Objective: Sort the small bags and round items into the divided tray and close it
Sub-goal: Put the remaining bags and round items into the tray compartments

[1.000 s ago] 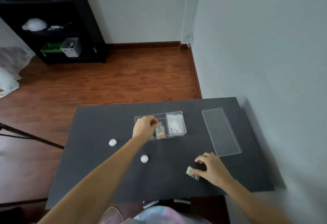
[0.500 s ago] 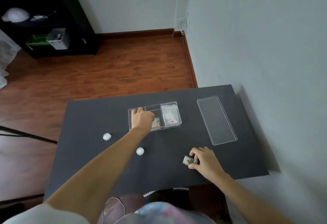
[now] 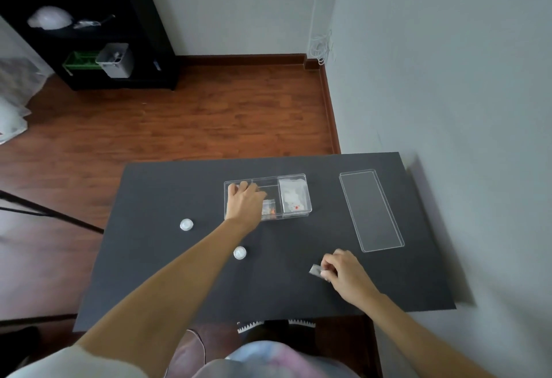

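A clear divided tray (image 3: pixel 298 215) sits at the middle of the black table (image 3: pixel 155 198). Its right compartment holds small bags with a red mark (image 3: pixel 294 199). A small bag with orange bits (image 3: pixel 269 211) lies in the middle compartment. My left hand (image 3: pixel 243 202) rests over the left compartment with its fingertips at the far-left rim and nothing visible in it. Near the front right, my right hand (image 3: pixel 340 273) pinches a small greyish bag (image 3: pixel 315 270) just at the table's surface. Two white round items (image 3: pixel 186 224) (image 3: pixel 240 252) lie left of and in front of the tray.
The tray's clear lid (image 3: pixel 371 209) lies flat on the table's right side, close to the wall (image 3: pixel 448 108). A black shelf unit (image 3: pixel 89 34) stands across the wooden floor, far left.
My left hand let go of the orange-flecked bag in the middle compartment and slid left over the left compartment. My right hand's fingers closed on the greyish bag.
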### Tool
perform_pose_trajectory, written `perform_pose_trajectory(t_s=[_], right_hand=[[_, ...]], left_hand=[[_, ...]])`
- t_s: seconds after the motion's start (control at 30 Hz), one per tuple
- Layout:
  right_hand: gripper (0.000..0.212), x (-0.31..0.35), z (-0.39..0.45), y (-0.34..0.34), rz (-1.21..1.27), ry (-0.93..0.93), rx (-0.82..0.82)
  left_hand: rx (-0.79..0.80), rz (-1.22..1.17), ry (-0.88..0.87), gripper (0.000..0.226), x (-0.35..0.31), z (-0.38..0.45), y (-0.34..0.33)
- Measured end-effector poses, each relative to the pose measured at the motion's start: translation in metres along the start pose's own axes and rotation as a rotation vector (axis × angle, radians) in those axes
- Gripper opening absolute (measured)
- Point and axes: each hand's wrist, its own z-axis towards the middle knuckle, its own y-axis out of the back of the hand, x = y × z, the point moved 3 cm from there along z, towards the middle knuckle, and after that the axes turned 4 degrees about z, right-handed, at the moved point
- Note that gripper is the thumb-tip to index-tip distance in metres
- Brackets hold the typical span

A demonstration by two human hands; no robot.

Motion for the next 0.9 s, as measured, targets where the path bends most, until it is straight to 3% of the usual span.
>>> perform_pose_trajectory(t_s=[0.17,0.37,0.47,0.6,0.77,0.9], right_hand=[[0.014,0.018,0.01,0.02,0.088,0.075,-0.06],[0.024,0.052,0.034,0.046,0.167,0.15,-0.173],[0.023,0.07,0.047,0.058,0.177,0.183,-0.21],[0.011,0.089,0.069,0.069,0.19,0.172,-0.268],[0.012,0.114,0.095,0.069,0.143,0.199,-0.288],[0.017,0.127,0.112,0.064,0.052,0.199,-0.273]], left_hand=[[-0.19,-0.254,0.053,0.04,0.02,-0.024,0.006],[-0.362,-0.469,0.303,0.039,0.066,-0.07,0.0],[-0.307,-0.499,0.441,0.044,0.094,-0.091,-0.013],[-0.12,-0.497,0.552,0.053,0.12,-0.106,-0.032],[0.11,-0.444,0.479,0.063,0.129,-0.106,-0.053],[0.159,-0.392,0.444,0.057,0.13,-0.099,-0.063]])
